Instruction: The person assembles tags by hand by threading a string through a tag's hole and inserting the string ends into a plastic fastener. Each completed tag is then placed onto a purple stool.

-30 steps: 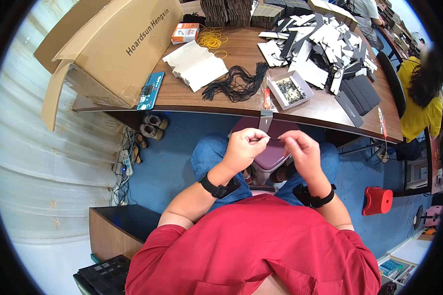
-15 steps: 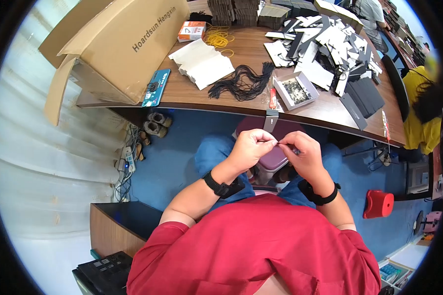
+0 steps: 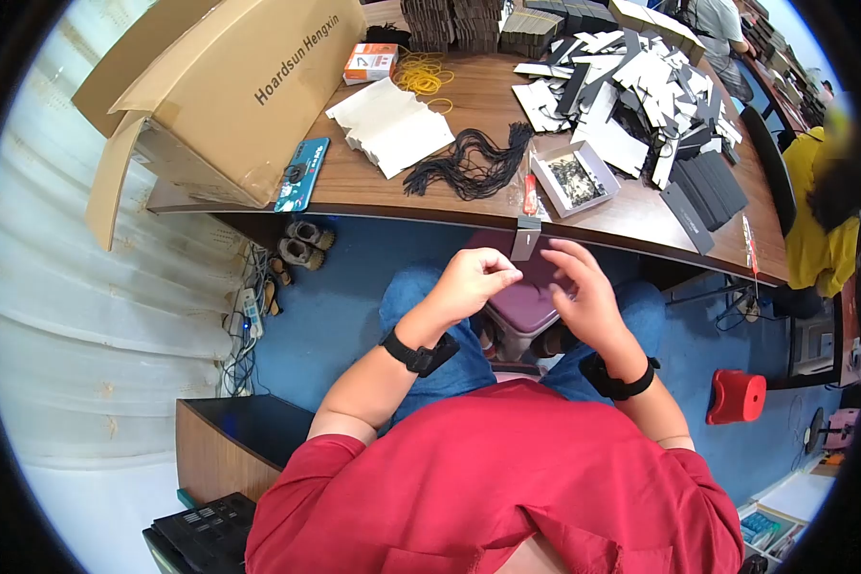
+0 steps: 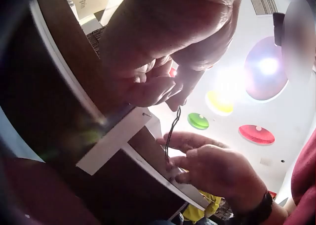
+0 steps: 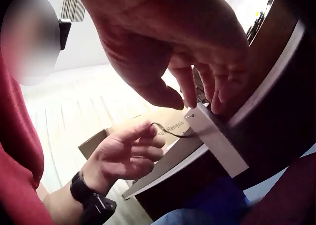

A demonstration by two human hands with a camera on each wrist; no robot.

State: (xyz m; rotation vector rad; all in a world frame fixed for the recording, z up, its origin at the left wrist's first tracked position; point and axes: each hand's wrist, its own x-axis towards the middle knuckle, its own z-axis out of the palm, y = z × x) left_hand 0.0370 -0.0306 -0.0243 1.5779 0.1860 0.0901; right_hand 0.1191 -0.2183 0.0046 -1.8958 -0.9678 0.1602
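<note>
My left hand [image 3: 476, 282] pinches a thin black cord [image 4: 174, 129] between thumb and forefinger. In the left wrist view the doubled cord hangs from the fingertips down past the right hand's fingers. My right hand [image 3: 585, 297] is a little to the right, thumb and fingers spread apart, with no grip on the cord. Ahead of both hands, a narrow card-like strip [image 3: 525, 239] projects from the table's front edge. The right wrist view shows its pale side [image 5: 222, 148] and a small metal pin [image 5: 190, 116] sticking out near one end.
On the table [image 3: 354, 198] lie a bundle of black cords [image 3: 469, 163], a shallow box [image 3: 576, 177] of small pieces, a red-handled tool [image 3: 530, 194] and a heap of black and white tags [image 3: 631, 91]. A large carton [image 3: 230, 105] stands left. A purple stool [image 3: 521, 306] is below the hands.
Both hands were pinching the cord close together half a second ago. Now the right hand has let go and spread its fingers, while the left has drawn slightly left, still pinching.
</note>
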